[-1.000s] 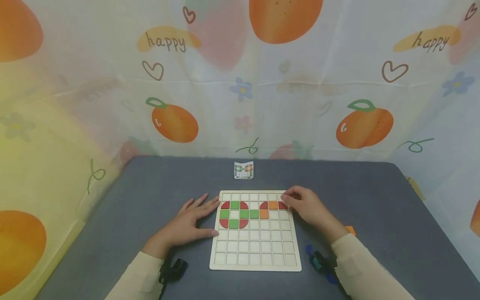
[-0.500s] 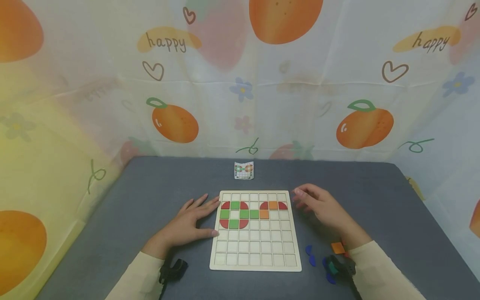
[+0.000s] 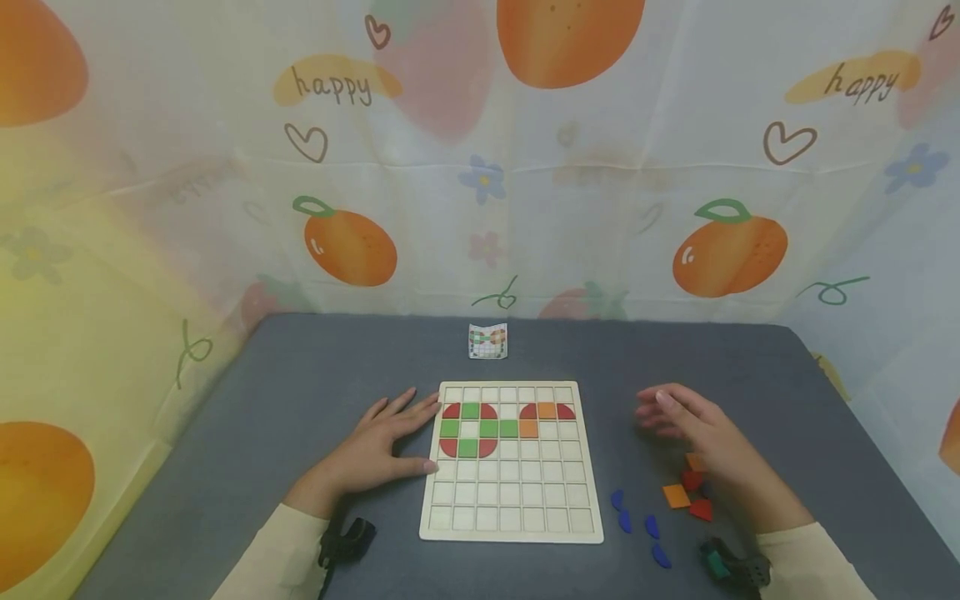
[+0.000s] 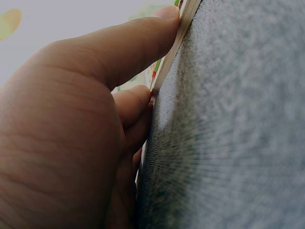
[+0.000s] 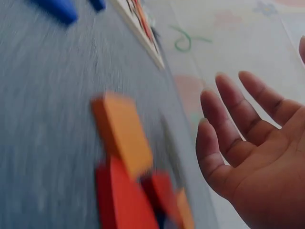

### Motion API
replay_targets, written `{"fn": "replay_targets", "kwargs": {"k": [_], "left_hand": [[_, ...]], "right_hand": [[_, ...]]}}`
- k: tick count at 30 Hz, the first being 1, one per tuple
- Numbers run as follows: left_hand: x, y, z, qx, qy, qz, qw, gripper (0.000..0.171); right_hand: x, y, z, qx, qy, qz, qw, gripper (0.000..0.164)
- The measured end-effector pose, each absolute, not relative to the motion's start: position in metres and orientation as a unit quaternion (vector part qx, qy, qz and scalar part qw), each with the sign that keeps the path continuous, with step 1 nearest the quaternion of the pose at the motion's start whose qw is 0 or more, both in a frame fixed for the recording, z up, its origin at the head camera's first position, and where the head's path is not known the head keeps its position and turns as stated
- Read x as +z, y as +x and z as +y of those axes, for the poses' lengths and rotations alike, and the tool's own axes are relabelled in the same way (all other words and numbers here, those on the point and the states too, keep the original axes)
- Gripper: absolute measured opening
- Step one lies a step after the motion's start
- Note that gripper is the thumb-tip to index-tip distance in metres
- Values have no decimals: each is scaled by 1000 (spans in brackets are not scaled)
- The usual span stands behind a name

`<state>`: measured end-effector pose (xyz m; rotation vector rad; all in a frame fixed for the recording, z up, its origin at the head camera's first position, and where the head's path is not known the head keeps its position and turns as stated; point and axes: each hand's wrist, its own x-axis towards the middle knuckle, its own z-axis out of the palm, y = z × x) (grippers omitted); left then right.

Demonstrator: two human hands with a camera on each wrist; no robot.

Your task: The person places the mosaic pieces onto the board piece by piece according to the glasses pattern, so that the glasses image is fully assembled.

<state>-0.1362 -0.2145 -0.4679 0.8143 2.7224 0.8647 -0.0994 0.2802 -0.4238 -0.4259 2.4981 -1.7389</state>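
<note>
We note the left hand (image 3: 367,454) with thumb and fingers spread apart, thumb and index tips touching the edge of the board (image 3: 508,493). The board lies flat, just right of this hand and well to the left of the right hand (image 3: 693,425). In cells near the left fingers we count four red tiles (image 3: 486,447) and four green tiles (image 3: 467,448) round a pale cell; a fifth green sits on the side toward the right hand. Beyond it, closer to that hand, are two orange tiles (image 3: 546,410) and two more reds.

We see the right hand raised over the table (image 3: 360,358), fingers lightly bent and slightly apart; we cannot tell how near the thumb is to them. On its near side, beside the wrist, lie loose orange tiles (image 3: 676,497) and loose red tiles (image 3: 701,510), blurred in the right wrist view. Left of that wrist we count four blue tiles (image 3: 652,527). A card (image 3: 488,342) lies ahead and right of the left hand.
</note>
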Motion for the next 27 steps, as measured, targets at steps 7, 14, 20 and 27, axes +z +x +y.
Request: {"fn": "replay_targets", "kwargs": {"k": [7, 14, 20, 27], "left_hand": [[-469, -137, -215, 293, 274, 913, 81, 94], [-469, -137, -215, 285, 276, 914, 83, 96], [-468, -136, -214, 286, 275, 913, 90, 97], [-468, -136, -214, 286, 272, 914, 88, 97]], "right_hand": [[-434, -89, 313, -549, -106, 829, 20, 41], [-443, -81, 342, -523, -70, 848, 58, 42], [-448, -76, 363, -500, -65, 854, 131, 44], [-453, -80, 367, -442, -132, 878, 128, 40]]}}
